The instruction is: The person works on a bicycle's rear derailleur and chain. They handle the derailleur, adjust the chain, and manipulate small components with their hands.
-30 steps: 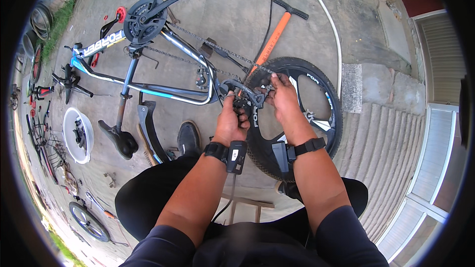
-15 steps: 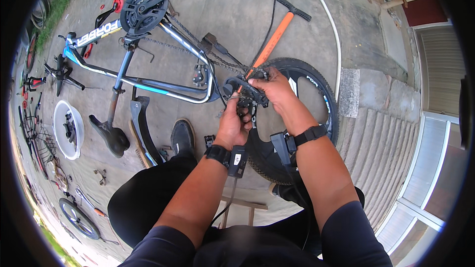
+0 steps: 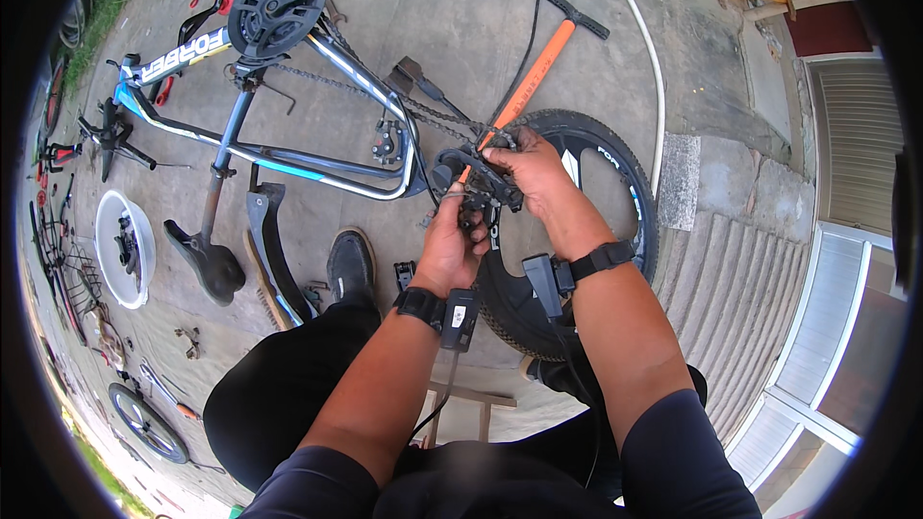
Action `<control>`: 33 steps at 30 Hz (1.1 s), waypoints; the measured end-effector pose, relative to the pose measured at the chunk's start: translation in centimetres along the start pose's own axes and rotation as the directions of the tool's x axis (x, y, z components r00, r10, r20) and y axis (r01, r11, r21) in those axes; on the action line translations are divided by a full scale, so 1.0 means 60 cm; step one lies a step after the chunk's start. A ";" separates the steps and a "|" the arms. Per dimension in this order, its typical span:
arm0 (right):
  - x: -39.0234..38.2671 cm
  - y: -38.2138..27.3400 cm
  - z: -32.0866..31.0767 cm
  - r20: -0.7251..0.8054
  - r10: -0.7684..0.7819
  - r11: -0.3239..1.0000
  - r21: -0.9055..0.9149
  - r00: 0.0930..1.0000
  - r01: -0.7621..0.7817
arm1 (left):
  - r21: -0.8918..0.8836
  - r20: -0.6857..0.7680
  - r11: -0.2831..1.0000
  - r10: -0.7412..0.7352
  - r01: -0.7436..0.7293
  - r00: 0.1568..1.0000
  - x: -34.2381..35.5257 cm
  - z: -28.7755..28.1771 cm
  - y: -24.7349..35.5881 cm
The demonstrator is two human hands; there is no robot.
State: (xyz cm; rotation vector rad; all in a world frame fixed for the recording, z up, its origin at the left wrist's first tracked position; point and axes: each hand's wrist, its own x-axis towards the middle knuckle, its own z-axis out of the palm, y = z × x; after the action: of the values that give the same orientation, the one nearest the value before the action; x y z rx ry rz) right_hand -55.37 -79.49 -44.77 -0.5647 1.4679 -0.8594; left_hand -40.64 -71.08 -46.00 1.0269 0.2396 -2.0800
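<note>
Both hands are closed on a dark rear derailleur [image 3: 492,185], raised above a black-tyred bicycle wheel [image 3: 638,194] lying on the ground. My left hand [image 3: 450,248] grips it from below left, its thumb pointing up. From the right, my right hand [image 3: 531,171] pinches the upper part, where the chain [image 3: 444,121] passes. That chain runs back to the black crankset [image 3: 276,12] on the white and blue bicycle frame [image 3: 317,171], which rests at the left. My fingers hide the derailleur's finer parts.
An orange hand pump [image 3: 536,72] lies beyond my hands. Left of me are the frame's saddle [image 3: 217,271], a fender [image 3: 264,231] and a white basin [image 3: 103,250] holding dark parts. A pale hose [image 3: 642,29] and a ridged concrete ramp [image 3: 740,298] lie to the right.
The whole view has shifted slightly, so the frame and basin appear a little farther left. Both hands keep their hold on the derailleur, with hardly any movement.
</note>
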 end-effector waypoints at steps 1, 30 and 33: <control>0.001 0.001 0.000 0.014 0.005 1.000 0.004 1.000 -0.005 | -0.008 -0.015 1.000 -0.005 0.005 1.000 0.001 -0.003 0.000; 0.005 0.004 0.014 0.117 -0.086 0.992 -0.077 0.989 0.096 | 0.231 -0.137 0.972 0.080 -0.046 0.987 0.011 -0.008 0.017; 0.009 0.012 0.011 0.099 -0.104 0.990 -0.080 0.990 0.112 | 0.235 -0.139 0.971 0.081 -0.047 0.987 0.011 -0.005 0.017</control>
State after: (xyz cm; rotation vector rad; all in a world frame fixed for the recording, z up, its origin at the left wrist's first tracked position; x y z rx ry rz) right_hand -54.68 -79.58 -45.62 -0.7449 1.4027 -0.8462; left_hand -39.97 -72.03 -46.51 1.3131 0.0369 -2.0085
